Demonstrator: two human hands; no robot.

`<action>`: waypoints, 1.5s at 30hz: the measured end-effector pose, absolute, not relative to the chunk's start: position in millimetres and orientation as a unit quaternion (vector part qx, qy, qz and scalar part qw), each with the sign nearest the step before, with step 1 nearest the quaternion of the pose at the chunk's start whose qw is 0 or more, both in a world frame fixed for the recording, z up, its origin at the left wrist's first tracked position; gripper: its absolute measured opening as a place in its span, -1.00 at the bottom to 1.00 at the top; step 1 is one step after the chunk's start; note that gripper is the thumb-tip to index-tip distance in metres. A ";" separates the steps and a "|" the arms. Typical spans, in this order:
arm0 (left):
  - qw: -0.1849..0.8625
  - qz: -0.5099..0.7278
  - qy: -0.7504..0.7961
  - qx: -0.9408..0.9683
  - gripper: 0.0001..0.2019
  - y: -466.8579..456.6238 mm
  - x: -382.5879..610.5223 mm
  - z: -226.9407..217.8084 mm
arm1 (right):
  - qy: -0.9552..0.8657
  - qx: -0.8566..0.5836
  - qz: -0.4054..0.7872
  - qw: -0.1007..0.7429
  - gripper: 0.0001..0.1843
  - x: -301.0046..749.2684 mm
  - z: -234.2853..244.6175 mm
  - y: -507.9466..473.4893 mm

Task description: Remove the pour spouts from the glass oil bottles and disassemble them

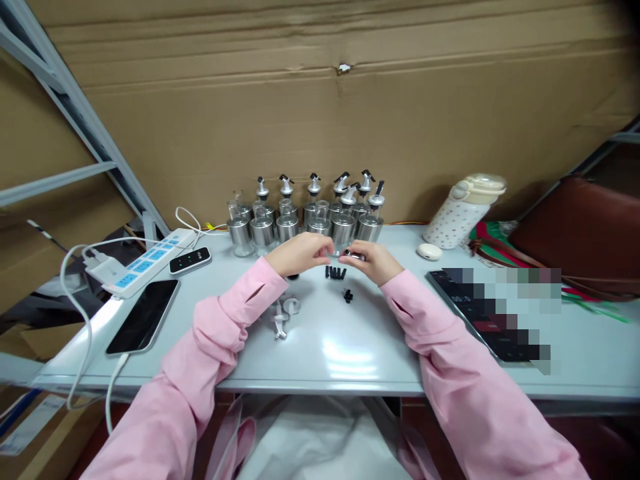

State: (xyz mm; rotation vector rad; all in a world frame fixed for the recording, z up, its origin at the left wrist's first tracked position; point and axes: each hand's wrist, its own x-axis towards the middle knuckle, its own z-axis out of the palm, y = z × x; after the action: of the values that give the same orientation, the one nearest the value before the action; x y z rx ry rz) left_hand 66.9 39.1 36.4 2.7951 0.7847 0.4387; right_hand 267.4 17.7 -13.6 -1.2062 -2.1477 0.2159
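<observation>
One cardboard wall (320, 127) backs the table (345, 347). Right of the work, a brown bag (565, 227) leans by a flask (453, 220), with a tablet (463, 300) nearer; none is in the way. Two rows of bottles (370, 229) stand just beyond the hands; in front, the left four have bare necks, the right two have spouts. Far left lie a power strip (155, 257), a phone (143, 317) and cables, well apart.

The right hand (377, 261) pinches a small shiny piece (355, 255) before the front bottles. The left hand (305, 252) has its fingers curled narrow beside it; whether they hold anything, I cannot tell. Best, I judge, to hold the piece steady in the right fingertips and let the left do the fine work, low over the table, so a slip drops it softly.

Loose spouts (280, 327) lie near the left sleeve, which could brush them. Small black tubes (335, 273) sit just below the fingers, black caps (348, 295) nearer; dropped parts could scatter both.
</observation>
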 end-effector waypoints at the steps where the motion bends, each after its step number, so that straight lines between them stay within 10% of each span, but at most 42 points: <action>1: 0.100 0.148 0.263 0.948 -0.90 35.4 63.8 37.0 | -0.825 -0.441 0.082 0.344 -0.64 264.5 -13.8 16.5; 20: 0.099 0.156 0.273 0.944 -0.30 -23.3 -16.7 -24.5 | -0.826 -0.365 0.112 0.415 -0.69 216.7 -10.4 -17.4; 29: 0.000 0.143 0.242 0.960 -0.79 -19.3 -9.6 -33.3 | -0.792 -0.392 0.088 0.460 -0.75 218.6 -11.8 -14.9; 45: -0.075 0.387 0.241 0.887 -0.53 -29.1 15.5 -21.3 | -0.820 -0.330 -0.076 0.461 -0.61 221.0 -7.3 -19.4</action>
State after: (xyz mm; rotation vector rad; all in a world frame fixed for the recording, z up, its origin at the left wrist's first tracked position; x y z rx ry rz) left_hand 15.5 -29.1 -21.3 2.9273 0.7938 1.2779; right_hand 221.0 -19.4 -7.3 -0.8123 -2.0178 -0.1876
